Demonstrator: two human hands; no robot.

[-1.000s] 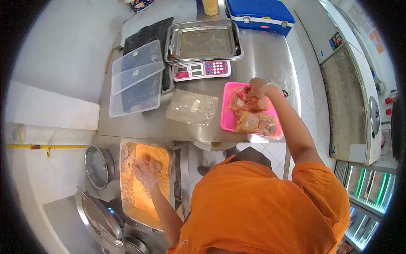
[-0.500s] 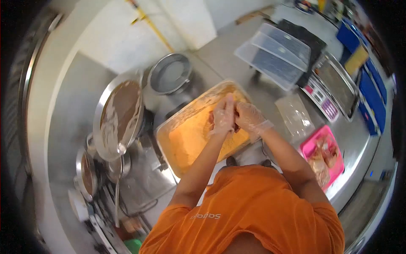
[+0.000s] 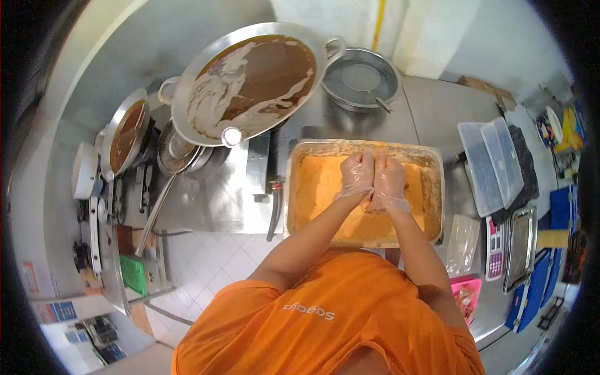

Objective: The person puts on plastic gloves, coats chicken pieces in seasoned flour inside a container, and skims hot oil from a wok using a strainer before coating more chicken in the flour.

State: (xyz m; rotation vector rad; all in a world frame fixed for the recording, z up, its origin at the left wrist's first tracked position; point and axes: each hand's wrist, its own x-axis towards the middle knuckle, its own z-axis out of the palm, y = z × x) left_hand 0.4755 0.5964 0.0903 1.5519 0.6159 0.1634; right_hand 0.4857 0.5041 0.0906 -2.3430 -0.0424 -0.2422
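My left hand (image 3: 357, 174) touched my right hand (image 3: 390, 181), grip unclear, and hard pressing could have spilled the powder (image 3: 320, 187) beneath.

The orange shirt (image 3: 294, 334) carries white lettering (image 3: 309, 310) that begins "saga", its last letters unclear.

Hands (image 3: 357, 175) (image 3: 388, 181) partly hide powder (image 3: 319, 181); right arm (image 3: 428, 265), pink tray (image 3: 475, 285)
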